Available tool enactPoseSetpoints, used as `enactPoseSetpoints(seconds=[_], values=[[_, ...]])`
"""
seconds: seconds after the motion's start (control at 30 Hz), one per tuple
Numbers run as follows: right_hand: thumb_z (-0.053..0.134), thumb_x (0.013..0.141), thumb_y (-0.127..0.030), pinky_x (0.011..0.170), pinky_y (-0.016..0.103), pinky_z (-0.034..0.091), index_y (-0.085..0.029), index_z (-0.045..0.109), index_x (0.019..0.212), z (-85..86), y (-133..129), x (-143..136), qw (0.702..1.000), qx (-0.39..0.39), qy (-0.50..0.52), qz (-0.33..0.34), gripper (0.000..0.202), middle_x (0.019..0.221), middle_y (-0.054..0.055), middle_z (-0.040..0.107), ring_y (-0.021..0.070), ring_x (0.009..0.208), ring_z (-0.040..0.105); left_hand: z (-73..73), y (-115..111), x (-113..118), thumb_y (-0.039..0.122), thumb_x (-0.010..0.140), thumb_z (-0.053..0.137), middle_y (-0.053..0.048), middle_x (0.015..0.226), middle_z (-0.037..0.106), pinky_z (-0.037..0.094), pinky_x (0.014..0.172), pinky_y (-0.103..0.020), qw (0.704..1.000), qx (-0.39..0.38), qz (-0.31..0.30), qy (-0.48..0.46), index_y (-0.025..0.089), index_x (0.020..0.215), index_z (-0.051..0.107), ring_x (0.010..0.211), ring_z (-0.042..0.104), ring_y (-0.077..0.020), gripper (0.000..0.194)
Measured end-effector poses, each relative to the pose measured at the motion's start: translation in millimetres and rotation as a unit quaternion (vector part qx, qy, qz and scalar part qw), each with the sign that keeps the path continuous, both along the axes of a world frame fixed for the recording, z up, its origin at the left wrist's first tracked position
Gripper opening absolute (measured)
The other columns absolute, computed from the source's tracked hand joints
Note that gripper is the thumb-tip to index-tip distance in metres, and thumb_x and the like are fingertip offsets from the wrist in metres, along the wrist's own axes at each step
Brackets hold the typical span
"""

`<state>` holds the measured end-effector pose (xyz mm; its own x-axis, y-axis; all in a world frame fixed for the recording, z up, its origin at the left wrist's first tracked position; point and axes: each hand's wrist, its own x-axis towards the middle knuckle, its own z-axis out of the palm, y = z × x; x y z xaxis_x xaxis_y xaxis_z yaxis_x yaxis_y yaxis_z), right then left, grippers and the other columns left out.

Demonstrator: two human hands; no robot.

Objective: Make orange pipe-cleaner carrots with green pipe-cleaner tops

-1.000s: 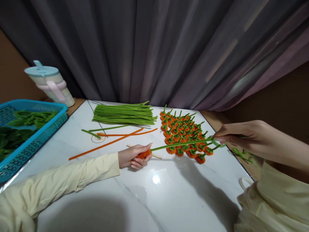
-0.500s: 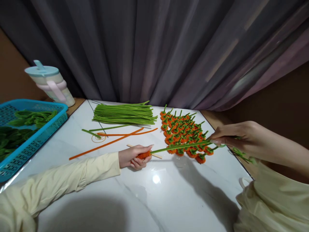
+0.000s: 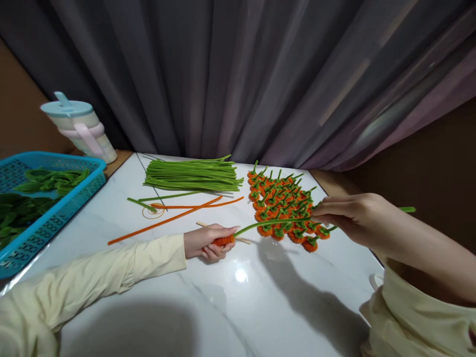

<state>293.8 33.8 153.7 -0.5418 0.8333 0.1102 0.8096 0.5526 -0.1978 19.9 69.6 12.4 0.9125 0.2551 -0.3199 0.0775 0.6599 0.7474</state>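
Note:
Closed around an orange coil of pipe cleaner (image 3: 225, 240) is my left hand (image 3: 211, 243), in the middle of the table. A thin wooden stick (image 3: 243, 241) pokes out on both sides of that hand. From the coil's right end a green pipe cleaner (image 3: 273, 222) runs to the right, bowed slightly upward. My right hand (image 3: 351, 213) pinches it between thumb and fingers, and a green tip shows beyond the wrist. Below and behind this strand stand rows of small orange pieces with green tops and stems (image 3: 280, 201).
A bundle of green pipe cleaners (image 3: 191, 174) lies at the back. Loose orange pipe cleaners (image 3: 167, 220) cross in front of it. At left are a blue basket (image 3: 74, 201) with green leaf shapes (image 3: 52, 181) and a lidded tumbler (image 3: 80, 128). A grey curtain (image 3: 223, 79) hangs behind.
My right hand has moved a little left and down, toward my left hand. The green pipe cleaner has gone from nearly straight to bowed. My left hand keeps its hold.

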Motion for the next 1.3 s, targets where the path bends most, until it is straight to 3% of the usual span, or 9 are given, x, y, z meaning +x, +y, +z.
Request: enactPoseSetpoints(seconds=[0.3,0.47,0.63,0.8,0.93,1.0,1.13,1.2,1.3], values=[[0.037,0.087,-0.021,0.054,0.024,0.042,-0.017,0.066,0.086,0.3,-6.6,10.2,0.997,-0.061,-0.012,0.034,0.029,0.074,0.007,0.067,0.0132,0.060,0.060,2.4,-0.5,-0.6,0.052,0.078,0.052,0.010,0.034,0.016,0.008,0.028,-0.013,1.000,0.004,-0.002,0.019,0.015,0.055,0.041,0.031,0.011,-0.0027,0.046],[0.045,0.087,-0.030,0.050,0.021,0.040,-0.013,0.054,0.114,-1.7,-4.6,-28.8,0.984,-0.169,-0.012,0.053,0.033,0.073,0.006,0.066,0.0120,0.056,0.058,3.3,-1.3,-0.9,0.049,0.081,0.050,0.010,0.034,0.017,0.009,0.029,-0.013,1.000,0.010,0.003,0.013,0.015,0.055,0.042,0.030,0.011,-0.0029,0.043],[0.045,0.086,-0.020,0.053,0.020,0.035,-0.016,0.062,0.089,-41.0,-4.2,-74.3,0.983,-0.170,-0.026,0.060,0.018,0.070,0.005,0.063,0.0117,0.059,0.056,2.9,0.4,0.4,0.052,0.079,0.050,0.010,0.034,0.017,0.008,0.029,-0.015,1.000,0.018,-0.005,0.008,0.016,0.055,0.041,0.030,0.011,-0.0031,0.045],[0.041,0.082,-0.010,0.047,0.019,0.028,-0.013,0.057,0.069,-88.0,-19.6,-84.6,0.976,-0.206,0.067,0.018,0.021,0.054,0.000,0.053,0.0070,0.046,0.040,4.2,-3.3,2.8,0.061,0.073,0.053,0.011,0.037,0.021,0.009,0.031,-0.016,0.992,0.090,-0.036,0.084,0.016,0.057,0.041,0.031,0.014,-0.0024,0.049],[0.046,0.083,-0.022,0.042,0.017,0.028,-0.013,0.051,0.059,-106.8,-29.7,-86.6,0.909,-0.361,0.209,-0.007,0.026,0.050,-0.001,0.053,0.0047,0.041,0.038,6.8,-8.1,3.2,0.067,0.068,0.052,0.006,0.044,0.037,0.023,0.034,-0.017,0.959,0.223,-0.083,0.151,0.015,0.059,0.044,0.035,0.029,-0.0033,0.053],[0.047,0.083,-0.029,0.035,0.017,0.024,-0.013,0.050,0.057,-113.7,-29.2,-87.4,0.838,-0.462,0.288,-0.030,0.031,0.046,-0.002,0.052,0.0031,0.033,0.033,8.5,-7.2,2.6,0.069,0.068,0.049,0.005,0.047,0.042,0.025,0.036,-0.018,0.948,0.244,-0.099,0.177,0.014,0.058,0.044,0.037,0.033,-0.0040,0.056],[0.055,0.079,-0.033,0.028,0.018,0.015,-0.010,0.057,0.064,-127.6,-21.3,-83.5,0.678,-0.602,0.420,-0.033,0.028,0.046,-0.001,0.057,0.0014,0.023,0.026,11.9,3.1,-0.3,0.070,0.071,0.044,0.006,0.040,0.034,0.020,0.031,-0.018,0.952,0.164,-0.170,0.197,0.015,0.059,0.046,0.031,0.027,-0.0046,0.056],[0.059,0.075,-0.030,0.026,0.018,0.014,-0.008,0.060,0.067,-132.4,-17.9,-79.8,0.642,-0.626,0.442,-0.030,0.024,0.048,0.001,0.061,0.0014,0.022,0.028,12.6,9.4,-2.0,0.068,0.074,0.043,0.005,0.040,0.036,0.025,0.031,-0.020,0.954,0.128,-0.212,0.167,0.015,0.061,0.049,0.032,0.033,-0.0076,0.055],[0.060,0.075,-0.027,0.026,0.018,0.014,-0.007,0.063,0.070,-134.9,-16.5,-76.4,0.625,-0.641,0.446,-0.020,0.021,0.048,0.002,0.062,0.0014,0.021,0.028,11.3,14.3,-3.6,0.061,0.072,0.054,0.004,0.042,0.038,0.029,0.031,-0.020,0.956,0.100,-0.239,0.135,0.016,0.062,0.048,0.035,0.038,-0.0090,0.047]])
